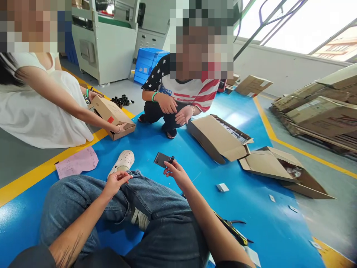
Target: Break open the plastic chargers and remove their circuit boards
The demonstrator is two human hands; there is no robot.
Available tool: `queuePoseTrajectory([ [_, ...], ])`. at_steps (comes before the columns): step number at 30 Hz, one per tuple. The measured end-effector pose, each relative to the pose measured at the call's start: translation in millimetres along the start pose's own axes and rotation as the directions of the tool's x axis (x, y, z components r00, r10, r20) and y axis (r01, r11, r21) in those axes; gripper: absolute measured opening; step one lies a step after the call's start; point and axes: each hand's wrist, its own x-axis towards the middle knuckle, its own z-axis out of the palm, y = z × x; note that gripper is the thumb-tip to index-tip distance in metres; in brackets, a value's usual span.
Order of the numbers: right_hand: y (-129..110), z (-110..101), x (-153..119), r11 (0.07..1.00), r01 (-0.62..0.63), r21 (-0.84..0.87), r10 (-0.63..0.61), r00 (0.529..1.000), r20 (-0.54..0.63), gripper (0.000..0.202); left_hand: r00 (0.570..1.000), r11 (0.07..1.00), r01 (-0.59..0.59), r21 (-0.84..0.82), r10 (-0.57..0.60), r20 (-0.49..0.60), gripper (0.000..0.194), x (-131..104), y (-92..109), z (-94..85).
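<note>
My right hand pinches a flat dark grey rectangular piece with a small black clip-like part at its end, held up above the blue floor. Over my bent knee, my left hand is closed with thumb and fingertips together; a tiny pale bit may be between them, too small to name. A pale clog on my foot shows just beyond that hand. Yellow-and-black handled pliers lie on the floor, partly behind my right forearm.
A person at left holds a cardboard box; another squats ahead, hands free. Open cartons stand at right, near a small white box. Pink paper lies left. Black parts are heaped behind. Stacked cartons sit far right.
</note>
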Motion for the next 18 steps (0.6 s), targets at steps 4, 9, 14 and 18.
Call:
queuePoseTrajectory([
  [4,-9,-2,-7,0.992,0.097,0.079,-0.091,0.993,-0.068,0.058,0.999,0.999,-0.014,0.051,0.012,0.035,0.050,1,-4,-3.1],
  [9,-15,-2,-10,0.970,0.221,0.103,-0.209,0.971,-0.117,0.062,0.998,0.993,-0.028,0.118,0.021,0.062,0.046,3,-11,-8.3],
  [14,-13,-2,-11,0.950,0.312,0.003,-0.309,0.942,-0.132,0.065,0.995,0.983,-0.052,0.179,0.035,0.098,0.044,4,-12,-8.0],
  [18,-11,-2,-14,0.925,0.356,-0.130,-0.372,0.920,-0.127,0.063,0.995,0.986,-0.042,0.163,0.026,0.094,0.049,5,-12,-5.8],
])
